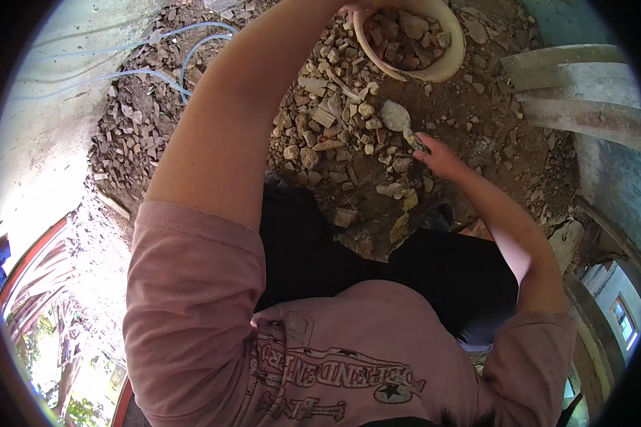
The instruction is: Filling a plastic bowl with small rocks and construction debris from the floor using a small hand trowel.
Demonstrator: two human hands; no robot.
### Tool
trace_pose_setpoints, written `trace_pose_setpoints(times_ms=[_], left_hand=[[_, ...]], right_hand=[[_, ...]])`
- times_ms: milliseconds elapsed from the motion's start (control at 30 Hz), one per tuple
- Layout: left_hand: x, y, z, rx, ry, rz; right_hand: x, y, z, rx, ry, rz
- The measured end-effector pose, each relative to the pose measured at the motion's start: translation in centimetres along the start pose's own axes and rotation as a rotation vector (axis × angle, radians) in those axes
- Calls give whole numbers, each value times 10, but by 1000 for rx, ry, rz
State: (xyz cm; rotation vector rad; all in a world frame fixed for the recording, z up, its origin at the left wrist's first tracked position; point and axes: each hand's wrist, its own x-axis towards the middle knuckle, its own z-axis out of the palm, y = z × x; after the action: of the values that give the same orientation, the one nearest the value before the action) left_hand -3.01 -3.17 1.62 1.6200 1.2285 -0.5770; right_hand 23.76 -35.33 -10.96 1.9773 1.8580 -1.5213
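Observation:
My left hand (352, 8) is at the top edge, closed on the rim of a pale round basin (452, 60) that holds broken stones and rubble (413, 28). My right hand (438, 156) grips the handle of a trowel (394, 115), whose grey blade lies low over loose rubble (317, 110) and dirt, below the basin. My left forearm reaches up across the middle left of the view. My legs in dark trousers are bent beneath me, close to the rubble.
Thin clear hoses (149, 71) run from the pale wall (57, 121) at the left over the debris. Curved grey concrete ledges (570, 92) jut in at the right beside a bluish wall (602, 185). Bright foliage (78, 341) shows at the lower left.

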Motion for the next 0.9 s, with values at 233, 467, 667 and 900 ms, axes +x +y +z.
trace_pose_setpoints(times_ms=[233,467,667,900], left_hand=[[-5,4,-1,32,26,7],[-3,9,-2,62,53,22],[3,8,-5,88,75,19],[12,24,-14,134,99,45]], right_hand=[[10,-50,-48,-258,-17,-36],[3,-40,-30,-516,7,-2],[26,-23,-62,-325,-293,49],[10,-16,8,252,-241,307]])
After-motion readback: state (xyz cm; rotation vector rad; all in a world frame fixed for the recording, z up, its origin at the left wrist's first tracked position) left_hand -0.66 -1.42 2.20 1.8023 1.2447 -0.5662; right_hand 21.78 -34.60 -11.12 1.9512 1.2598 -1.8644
